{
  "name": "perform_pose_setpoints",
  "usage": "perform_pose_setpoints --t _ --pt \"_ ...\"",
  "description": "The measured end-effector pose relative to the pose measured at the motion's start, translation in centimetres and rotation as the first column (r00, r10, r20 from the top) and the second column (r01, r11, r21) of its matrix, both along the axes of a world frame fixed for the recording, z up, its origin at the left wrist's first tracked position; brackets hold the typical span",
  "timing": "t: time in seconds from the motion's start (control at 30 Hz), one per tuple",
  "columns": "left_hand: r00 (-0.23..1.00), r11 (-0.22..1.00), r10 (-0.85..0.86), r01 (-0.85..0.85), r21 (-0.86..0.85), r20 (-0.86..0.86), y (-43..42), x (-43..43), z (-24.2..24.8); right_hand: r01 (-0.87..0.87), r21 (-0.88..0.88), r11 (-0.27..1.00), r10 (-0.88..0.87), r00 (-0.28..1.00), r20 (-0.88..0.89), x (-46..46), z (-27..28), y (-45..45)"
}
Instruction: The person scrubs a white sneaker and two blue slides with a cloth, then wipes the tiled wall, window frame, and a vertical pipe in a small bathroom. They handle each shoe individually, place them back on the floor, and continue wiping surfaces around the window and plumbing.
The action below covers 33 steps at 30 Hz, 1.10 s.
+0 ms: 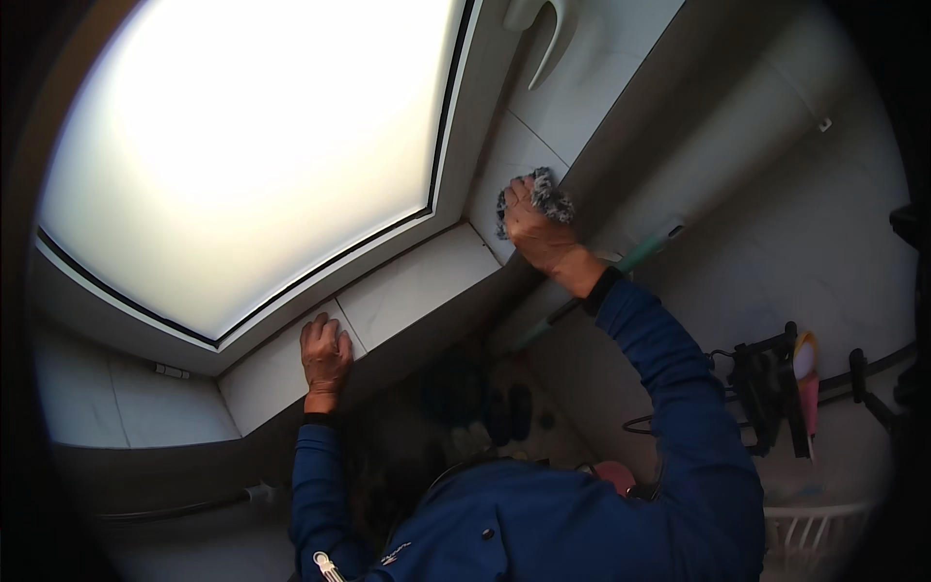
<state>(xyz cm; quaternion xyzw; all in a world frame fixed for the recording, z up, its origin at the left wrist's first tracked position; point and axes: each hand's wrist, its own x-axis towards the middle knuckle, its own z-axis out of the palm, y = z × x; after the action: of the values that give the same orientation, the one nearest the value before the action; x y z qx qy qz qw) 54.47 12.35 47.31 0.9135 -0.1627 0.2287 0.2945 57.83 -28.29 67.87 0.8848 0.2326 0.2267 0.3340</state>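
My right hand grips a grey fluffy cloth and presses it on the white tiled side of the window recess, close to the lower corner. Lower left, my left hand rests on the tiled window sill, its fingers bent and holding nothing that shows. Between and above both hands is a bright frosted window pane in a white frame with a dark seal. A white window handle stands out at the top. Part of the cloth is hidden under my right hand.
Behind my right forearm is a green pole at a slant. Black holders and a pink and yellow object hang on the right wall. A white basket is at lower right. Dark slippers lie on the floor below the sill.
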Motion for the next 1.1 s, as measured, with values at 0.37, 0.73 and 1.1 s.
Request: perform_pose_setpoints --t 0.37,0.73,1.1 --pt "1.000 0.999 0.020 -0.020 0.029 0.015 -0.7 0.0 0.6 -0.117 0.235 0.965 0.097 0.991 0.095 4.1 -8.7 -1.3" --pt "0.999 0.995 0.033 -0.036 0.092 0.033 -1.1 0.3 0.4 0.118 0.158 0.980 -0.086 0.976 -0.198 2.7 -12.3 -0.2" --pt "0.998 0.992 0.060 -0.056 0.117 -0.035 -1.1 -0.3 0.2 -0.014 0.233 0.972 0.051 0.987 -0.155 1.2 -15.1 -0.8"
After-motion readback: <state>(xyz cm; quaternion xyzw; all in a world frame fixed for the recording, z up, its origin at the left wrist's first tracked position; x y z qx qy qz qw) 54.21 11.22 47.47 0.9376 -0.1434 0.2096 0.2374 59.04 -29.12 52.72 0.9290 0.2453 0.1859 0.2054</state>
